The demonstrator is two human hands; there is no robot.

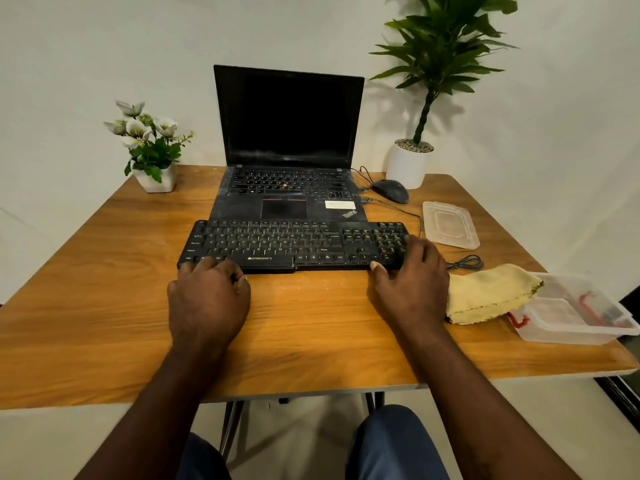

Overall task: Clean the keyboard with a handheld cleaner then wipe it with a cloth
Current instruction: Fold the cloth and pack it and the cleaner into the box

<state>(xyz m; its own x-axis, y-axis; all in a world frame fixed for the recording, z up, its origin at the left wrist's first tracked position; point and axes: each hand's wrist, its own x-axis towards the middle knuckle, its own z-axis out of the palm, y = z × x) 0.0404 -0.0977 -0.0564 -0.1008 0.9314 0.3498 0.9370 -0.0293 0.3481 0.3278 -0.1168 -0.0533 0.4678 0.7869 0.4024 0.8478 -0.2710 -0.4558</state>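
Note:
A black keyboard [277, 245] lies across the wooden table [104, 271], just in front of an open laptop. My left hand [207, 296] is at its front left corner, fingers curled at the edge and fingertips hidden. My right hand [408, 282] holds the right end, with fingers over the number pad and thumb against the front edge. A folded yellow cloth [491, 292] lies on the table beside my right hand. A clear plastic box [575, 313] at the right edge holds a red-and-dark item that I cannot identify.
The dusty black laptop [287, 133] has a dark screen. A mouse [391, 190] and cables lie to its right, with a clear lid [450, 225] nearby. A flower pot [152, 157] stands back left and a tall potted plant [408, 161] back right.

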